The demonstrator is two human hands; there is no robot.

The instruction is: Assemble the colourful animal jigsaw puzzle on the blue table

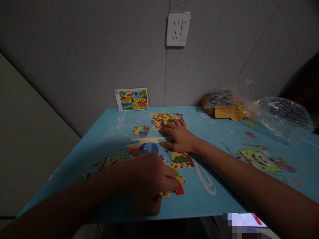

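Observation:
A partly joined jigsaw puzzle (183, 158) with a blue elephant lies on the table in front of me. My left hand (154, 182) is curled over its near part, fingers closed, fingertips by a red and yellow puzzle piece (180, 188). Whatever those fingers may hold is hidden. Beyond the joined part, my right hand (179, 135) reaches with fingers apart, its tips at a heap of loose puzzle pieces (158, 120). Left of that heap sits a small cluster of pieces (141, 130).
A picture card (132, 99) of the animal scene leans on the wall at the back. An orange box (225, 108) and crumpled clear plastic wrap (281, 116) occupy the back right. The blue table (109, 122) has printed cartoon figures. A wall socket (178, 30) is above.

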